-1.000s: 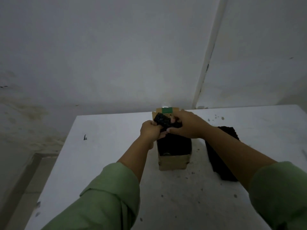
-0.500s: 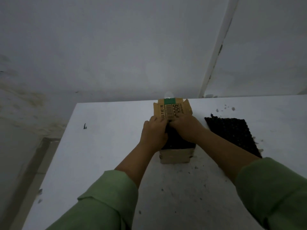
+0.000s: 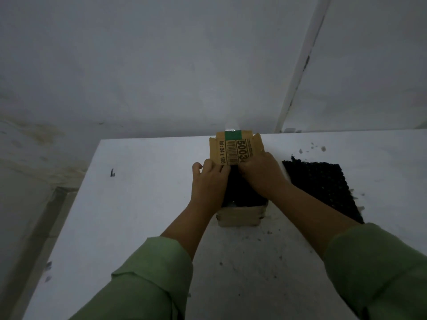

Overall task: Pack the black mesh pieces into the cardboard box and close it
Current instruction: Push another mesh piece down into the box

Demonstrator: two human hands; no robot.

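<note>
A small cardboard box (image 3: 240, 216) stands on the white table (image 3: 143, 204), its printed back flap (image 3: 231, 148) upright. Black mesh pieces (image 3: 246, 196) fill the box up to its rim. My left hand (image 3: 209, 183) lies over the box's left side and my right hand (image 3: 263, 174) over its right side. The fingers of both bend down onto the mesh at the foot of the flap, and their tips are hidden. A flat stack of black mesh pieces (image 3: 323, 183) lies on the table right of the box, partly under my right forearm.
Dark crumbs (image 3: 268, 232) are scattered on the table in front of the box and beside the stack. A small dark mark (image 3: 112, 173) sits at the table's left. A white wall rises straight behind the table's far edge, and the floor drops away on the left.
A second ago both hands held a mesh piece above the box. They have brought it down into the box and stayed there, and the printed flap now shows behind them.
</note>
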